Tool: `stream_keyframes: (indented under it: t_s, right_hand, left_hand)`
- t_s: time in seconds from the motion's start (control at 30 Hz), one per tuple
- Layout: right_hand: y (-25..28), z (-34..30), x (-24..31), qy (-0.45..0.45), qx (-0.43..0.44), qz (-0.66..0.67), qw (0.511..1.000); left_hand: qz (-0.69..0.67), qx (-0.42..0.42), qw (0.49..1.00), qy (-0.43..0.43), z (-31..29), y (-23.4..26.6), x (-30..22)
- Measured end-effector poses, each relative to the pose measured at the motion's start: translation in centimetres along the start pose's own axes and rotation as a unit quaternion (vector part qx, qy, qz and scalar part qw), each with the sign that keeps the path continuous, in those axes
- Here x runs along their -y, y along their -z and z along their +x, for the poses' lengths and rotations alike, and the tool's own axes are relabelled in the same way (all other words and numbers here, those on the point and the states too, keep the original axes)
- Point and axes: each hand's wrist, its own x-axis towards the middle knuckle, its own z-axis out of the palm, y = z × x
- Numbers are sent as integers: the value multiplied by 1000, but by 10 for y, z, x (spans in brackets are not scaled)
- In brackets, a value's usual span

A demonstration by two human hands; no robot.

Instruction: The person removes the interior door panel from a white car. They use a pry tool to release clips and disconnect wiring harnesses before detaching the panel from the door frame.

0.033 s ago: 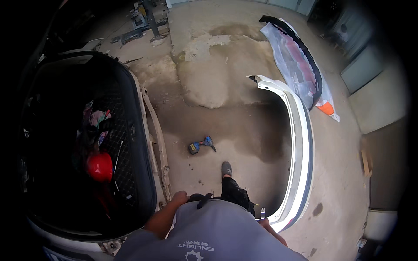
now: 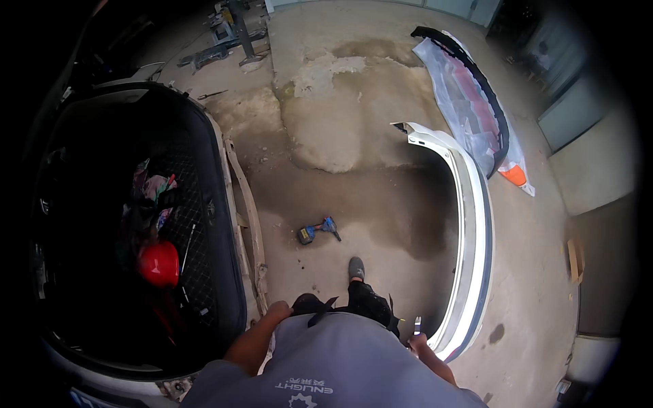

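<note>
My right hand is at my right side, closed around a small hand tool whose silver, forked tip points away from me. Its handle is hidden in my fist. Just right of that hand lies the near end of a white car bumper, curved on the floor. By my left hip, close to the car's rear edge, hangs my left hand; its fingers are mostly hidden. A blue cordless power tool with a battery lies on the floor ahead of my foot.
At left is an open car trunk, holding a red rounded object and crumpled cloth. A bent strip runs along its rear. A plastic-wrapped black bumper part lies far right. A person is at the far right.
My right hand has come further into view, with more of the tool showing. The whole scene has shifted slightly right and down; the bumper and power tool still lie in place.
</note>
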Motion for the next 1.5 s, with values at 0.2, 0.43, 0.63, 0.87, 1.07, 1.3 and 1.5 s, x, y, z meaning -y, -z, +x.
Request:
stream_keyframes:
  t_s: [0.2,0.43,0.63,0.87,1.07,1.3,1.5]
  right_hand:
    - [152,83,440,231,-205,10,951]
    - [112,87,803,345,-158,-15,925]
    - [2,159,846,261,-174,-235,920]
    - [-161,122,981,76,-6,-361,930]
    - [-243,152,1203,116,0,-368,922]
    - [-351,272,1520,136,-65,-187,971]
    - [-509,306,1771,163,-15,-230,959]
  left_hand:
    - [-74,-247,965,-43,48,102,54]
    - [-179,-108,977,44,149,186,5]
    - [-236,87,967,46,301,352,-11]
    - [-365,-285,873,154,438,721,57]
    - [-404,-340,847,64,507,977,80]
    - [-281,-138,948,49,631,989,142]
    - [-153,-107,982,26,598,1063,278]
